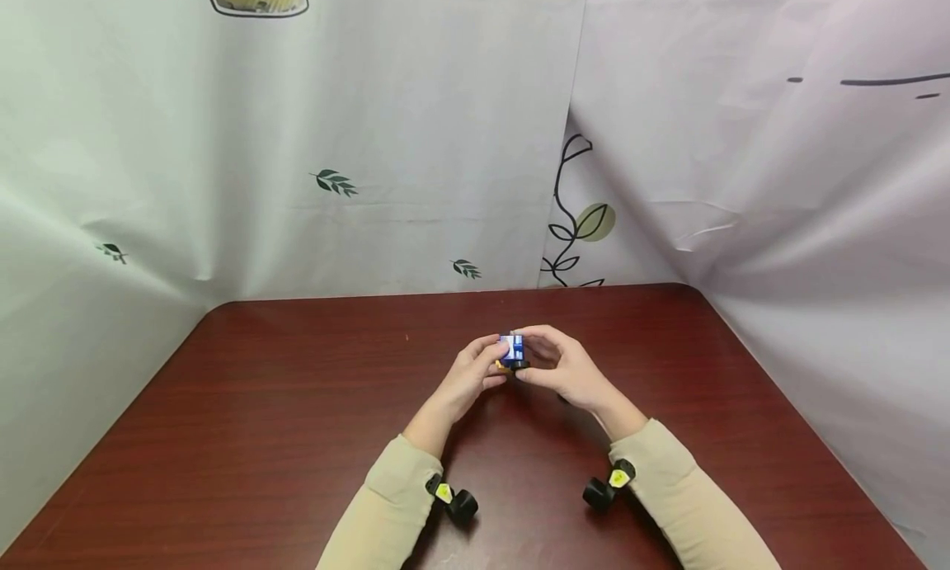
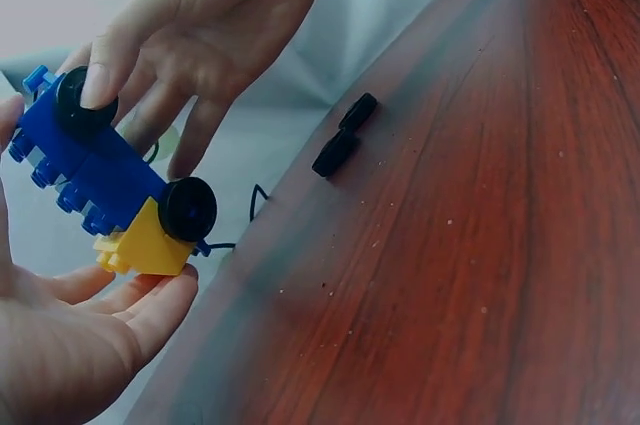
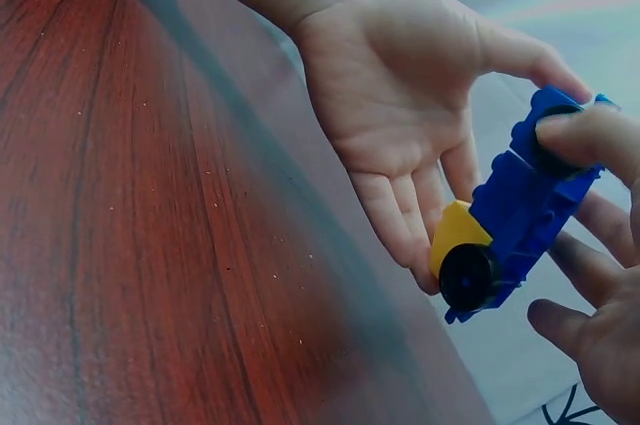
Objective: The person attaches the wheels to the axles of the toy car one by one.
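Above the table (image 1: 260, 430), the left hand (image 1: 462, 383) and right hand (image 1: 567, 374) pinch a blue-and-yellow toy car (image 2: 105, 175), the right thumb on its black wheel (image 2: 72, 113). Black pieces (image 2: 337, 152) lie on the table; patterned cloth (image 1: 416, 141) hangs behind it.

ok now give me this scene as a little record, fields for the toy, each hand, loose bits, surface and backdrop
toy: block vehicle, blue body with a yellow block at one end
wheels: in the left wrist view, a black wheel by the yellow end, another at the opposite end
left hand: holds the vehicle, fingertips at the yellow end
right hand: grips the vehicle, thumb on the wheel opposite the yellow end
loose bits: two black pieces on the table
surface: reddish-brown table
backdrop: pale cloth with leaf prints
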A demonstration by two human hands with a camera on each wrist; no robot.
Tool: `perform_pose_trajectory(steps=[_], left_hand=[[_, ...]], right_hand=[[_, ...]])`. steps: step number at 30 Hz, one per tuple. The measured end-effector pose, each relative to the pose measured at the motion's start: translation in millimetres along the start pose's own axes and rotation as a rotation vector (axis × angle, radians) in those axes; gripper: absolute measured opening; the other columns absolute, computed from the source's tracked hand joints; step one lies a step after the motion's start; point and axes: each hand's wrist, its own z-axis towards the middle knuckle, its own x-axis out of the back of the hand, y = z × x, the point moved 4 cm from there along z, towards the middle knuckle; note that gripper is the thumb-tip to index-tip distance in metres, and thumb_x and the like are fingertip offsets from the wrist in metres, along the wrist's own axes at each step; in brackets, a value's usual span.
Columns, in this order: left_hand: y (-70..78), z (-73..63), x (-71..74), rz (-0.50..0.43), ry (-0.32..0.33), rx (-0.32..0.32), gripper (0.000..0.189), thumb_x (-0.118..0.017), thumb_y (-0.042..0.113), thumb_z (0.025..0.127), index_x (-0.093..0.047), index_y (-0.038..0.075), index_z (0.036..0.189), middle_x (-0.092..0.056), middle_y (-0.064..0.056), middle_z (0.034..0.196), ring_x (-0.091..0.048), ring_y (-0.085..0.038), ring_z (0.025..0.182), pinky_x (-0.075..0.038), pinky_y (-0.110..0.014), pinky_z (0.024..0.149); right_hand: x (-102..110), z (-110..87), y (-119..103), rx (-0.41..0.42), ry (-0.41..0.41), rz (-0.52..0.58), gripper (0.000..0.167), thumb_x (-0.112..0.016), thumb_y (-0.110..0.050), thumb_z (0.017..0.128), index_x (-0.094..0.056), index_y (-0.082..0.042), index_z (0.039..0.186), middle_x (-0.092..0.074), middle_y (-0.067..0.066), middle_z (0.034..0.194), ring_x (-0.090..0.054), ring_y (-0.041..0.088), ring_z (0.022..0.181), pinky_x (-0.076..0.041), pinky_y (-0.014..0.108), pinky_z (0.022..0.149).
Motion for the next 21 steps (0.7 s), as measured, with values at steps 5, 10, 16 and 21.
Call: perform_pose_trajectory(steps=[5, 10, 16, 21], left_hand=[[0.4, -0.9, 0.4, 0.034, 0.016, -0.026, 0.067, -0.058, 0.03, 0.09, -0.033, -0.001, 0.143, -0.045, -0.021, 0.138, -0.058, -0.021, 0.107, -0.046, -0.044, 0.1], [-0.1, -2.0, 0.9, 0.059, 0.022, -0.049, 0.064, -0.061, 0.026, 0.09, -0.035, 0.001, 0.143, -0.043, -0.02, 0.141, -0.054, -0.024, 0.116, -0.043, -0.046, 0.103], [-1.3, -2.0, 1.8, 0.109, 0.012, -0.079, 0.065, -0.063, 0.024, 0.089, -0.035, 0.003, 0.144, -0.044, -0.018, 0.141, -0.053, -0.026, 0.119, -0.043, -0.043, 0.104], [0.0, -2.7, 1.5, 0.147, 0.001, -0.107, 0.068, -0.067, 0.021, 0.087, -0.034, 0.007, 0.144, -0.044, -0.015, 0.14, -0.051, -0.027, 0.123, -0.045, -0.038, 0.102]], right_hand=[[4, -1.7, 0, -0.013, 0.009, -0.037, 0.058, -0.073, -0.012, 0.082, -0.049, -0.011, 0.135, -0.052, 0.016, 0.137, -0.048, 0.03, 0.129, -0.039, 0.05, 0.104], [9, -2.7, 3, -0.102, 0.016, -0.01, 0.049, -0.065, -0.021, 0.089, -0.051, -0.01, 0.135, -0.05, 0.018, 0.139, -0.049, 0.03, 0.128, -0.049, 0.037, 0.096], [12, -2.9, 7, -0.171, 0.019, -0.017, 0.047, -0.061, -0.027, 0.092, -0.052, -0.009, 0.134, -0.053, 0.012, 0.137, -0.055, 0.029, 0.122, -0.05, 0.037, 0.095], [13, -2.3, 10, -0.206, 0.014, -0.02, 0.048, -0.061, -0.03, 0.092, -0.051, -0.01, 0.135, -0.052, 0.012, 0.138, -0.054, 0.029, 0.123, -0.048, 0.038, 0.097]])
